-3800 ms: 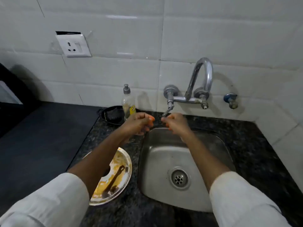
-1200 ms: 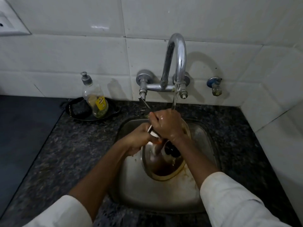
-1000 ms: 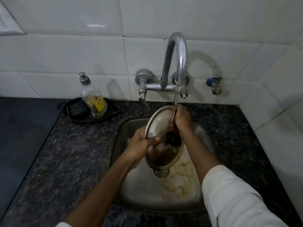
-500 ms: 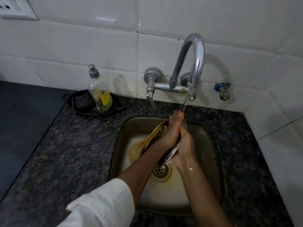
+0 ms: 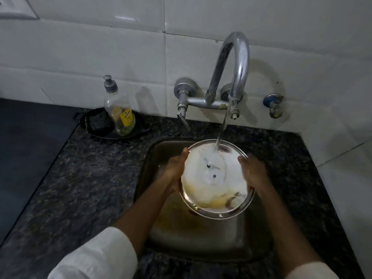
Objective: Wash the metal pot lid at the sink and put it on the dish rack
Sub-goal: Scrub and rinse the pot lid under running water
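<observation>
The round metal pot lid point(image 5: 203, 184) is held over the steel sink point(image 5: 193, 234), underside facing up, with yellow residue along its near rim. Water from the curved tap point(image 5: 233, 63) falls onto its far part and pools inside. My left hand point(image 5: 174, 170) grips the lid's left edge, thumb over the rim. My right hand point(image 5: 252, 172) holds the right edge. Both forearms reach in from the bottom, white sleeves pushed back. No dish rack is in view.
A soap bottle point(image 5: 118, 111) stands in a black dish point(image 5: 94, 125) on the speckled granite counter point(image 5: 84, 178) behind and left of the sink. A small blue-capped wall tap point(image 5: 273, 104) sits at the right. White tiles back the counter; a dark surface lies at far left.
The lid went from lying dirty on the counter into the sink. Half a second ago it stood on edge between my hands; now it lies flat, underside up, under the running water.
</observation>
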